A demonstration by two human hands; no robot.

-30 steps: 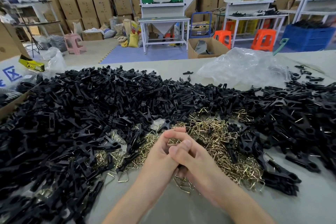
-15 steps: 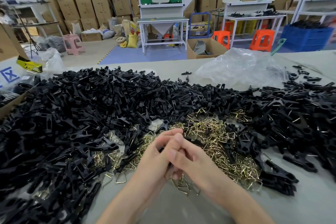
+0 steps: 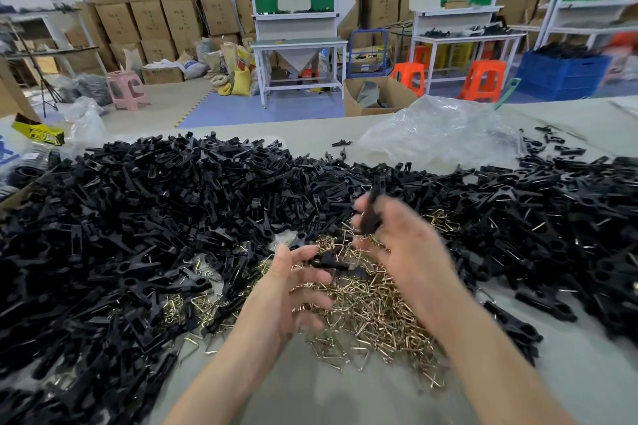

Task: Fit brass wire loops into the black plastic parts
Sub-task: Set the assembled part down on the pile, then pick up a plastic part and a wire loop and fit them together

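Right now the right hand (image 3: 407, 252), smeared by motion, grips an upright black part (image 3: 371, 214) between thumb and fingers, its long axis standing nearly vertical, top tipped slightly away from the person. Just beside it the left hand (image 3: 290, 290) has its fingers loosely curled toward a second black part (image 3: 328, 262) that lies crosswise at the fingertips; whether it is pinched or merely lies on the pile below I cannot tell. The brass wire loops (image 3: 366, 307) are heaped on the table (image 3: 345, 397) directly under and between both hands, and the left looks lower and nearer to them, so it is probably the one to fetch a loop. Black plastic parts (image 3: 138, 217) bank up to the left, beyond and to the right.
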